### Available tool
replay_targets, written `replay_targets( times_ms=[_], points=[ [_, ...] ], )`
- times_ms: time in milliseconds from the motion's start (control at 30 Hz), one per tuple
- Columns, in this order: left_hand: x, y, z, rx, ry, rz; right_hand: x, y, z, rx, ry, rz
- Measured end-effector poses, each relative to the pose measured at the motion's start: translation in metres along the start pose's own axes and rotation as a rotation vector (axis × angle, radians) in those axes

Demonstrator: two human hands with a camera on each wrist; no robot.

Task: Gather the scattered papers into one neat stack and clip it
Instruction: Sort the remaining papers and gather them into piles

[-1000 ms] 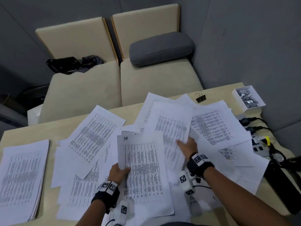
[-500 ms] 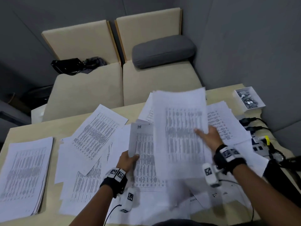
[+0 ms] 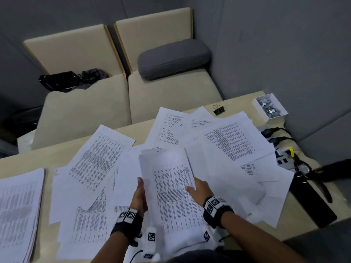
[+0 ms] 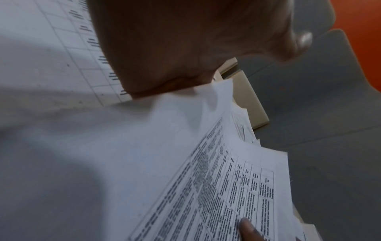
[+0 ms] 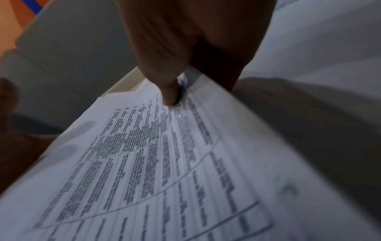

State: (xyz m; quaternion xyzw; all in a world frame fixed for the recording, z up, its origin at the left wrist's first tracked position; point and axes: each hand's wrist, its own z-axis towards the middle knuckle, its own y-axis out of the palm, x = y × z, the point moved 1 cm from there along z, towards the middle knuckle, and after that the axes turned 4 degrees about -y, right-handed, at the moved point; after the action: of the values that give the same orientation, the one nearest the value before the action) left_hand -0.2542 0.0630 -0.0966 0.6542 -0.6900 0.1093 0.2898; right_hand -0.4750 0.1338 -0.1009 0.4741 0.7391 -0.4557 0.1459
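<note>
A small bundle of printed sheets (image 3: 171, 188) is held up over the middle of the table (image 3: 38, 158). My left hand (image 3: 140, 193) grips its left edge, thumb along the margin. At the right edge my right hand (image 3: 198, 188) pinches it, thumb on top of the print (image 5: 169, 91). The wrist views show the bundle close up (image 4: 206, 195) (image 5: 164, 163). Many loose sheets (image 3: 233, 143) lie fanned out under and around the bundle. One black binder clip (image 3: 218, 109) sits at the table's far edge, beyond the papers.
A squared-up paper stack (image 3: 17, 211) lies at the table's left end. A white box of clips (image 3: 269, 107) stands in the far right corner. A power strip with cables (image 3: 281, 137) and a black flat object (image 3: 311, 202) line the right edge. Beige sofa seats (image 3: 85, 114) stand behind.
My right hand lifted a sheet from the pile and carried it left onto the sheet in my left hand. Both hands now hold the two together, nearer to me.
</note>
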Motion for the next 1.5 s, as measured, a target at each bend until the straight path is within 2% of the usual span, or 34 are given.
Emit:
replay_targets(
  times_ms=[67,200,267,333,400,467,533,700,767,833,900,967,1033,1100,1167,1267,1333,1433,1467,1500],
  points=[
    [0.002,0.004,-0.005,0.002,0.015,0.03,0.0,-0.011,-0.001,-0.003,-0.035,-0.046],
    [0.002,0.011,0.004,0.211,0.109,0.587,-0.003,-0.031,0.0,-0.096,-0.104,-0.034],
    [0.0,0.008,0.011,0.31,0.113,0.745,0.003,-0.051,0.013,0.07,-0.087,0.063],
    [0.0,0.004,0.012,0.388,0.104,0.75,0.019,-0.082,0.027,0.313,-0.023,0.072],
    [0.0,-0.002,0.011,0.451,0.126,0.745,0.039,-0.113,0.033,0.416,0.095,-0.117],
    [0.0,-0.011,0.013,0.461,0.14,0.716,0.057,-0.133,0.032,0.333,0.228,-0.301],
    [0.002,-0.018,0.012,0.44,0.135,0.691,0.072,-0.139,0.031,0.228,0.268,-0.336],
    [0.002,-0.02,0.013,0.408,0.123,0.697,0.058,-0.137,0.023,-0.027,0.153,-0.107],
    [0.003,-0.021,0.014,0.396,0.115,0.691,0.033,-0.142,0.017,0.06,0.056,-0.001],
    [0.004,-0.019,0.014,0.38,0.129,0.688,0.003,-0.146,0.006,0.268,-0.057,0.136],
    [0.007,-0.012,0.011,0.355,0.15,0.687,-0.034,-0.139,-0.01,0.385,-0.172,0.229],
    [0.011,-0.001,0.008,0.32,0.166,0.656,-0.067,-0.113,-0.024,0.308,-0.304,0.152],
    [0.016,0.015,0.003,0.295,0.172,0.591,-0.087,-0.071,-0.031,0.101,-0.374,-0.04],
    [0.022,0.029,-0.001,0.244,0.145,0.477,-0.094,-0.028,-0.033,-0.09,-0.391,-0.255],
    [0.023,0.037,-0.005,0.139,0.101,0.266,-0.093,0.004,-0.03,-0.214,-0.364,-0.364],
    [0.017,0.038,-0.006,0.013,0.037,0.022,-0.087,0.027,-0.022,-0.311,-0.333,-0.307],
    [0.014,0.034,-0.005,-0.012,0.041,0.011,-0.085,0.033,-0.021,-0.406,-0.345,-0.244],
    [0.011,0.032,-0.005,0.066,0.037,0.11,-0.08,0.031,-0.027,-0.601,-0.249,-0.094],
    [0.01,0.028,-0.001,0.106,0.055,0.206,-0.077,0.025,-0.026,-0.609,-0.211,-0.035],
    [0.012,0.027,0.0,0.174,0.105,0.34,-0.074,0.016,-0.023,-0.554,-0.188,0.004]
  ],
)
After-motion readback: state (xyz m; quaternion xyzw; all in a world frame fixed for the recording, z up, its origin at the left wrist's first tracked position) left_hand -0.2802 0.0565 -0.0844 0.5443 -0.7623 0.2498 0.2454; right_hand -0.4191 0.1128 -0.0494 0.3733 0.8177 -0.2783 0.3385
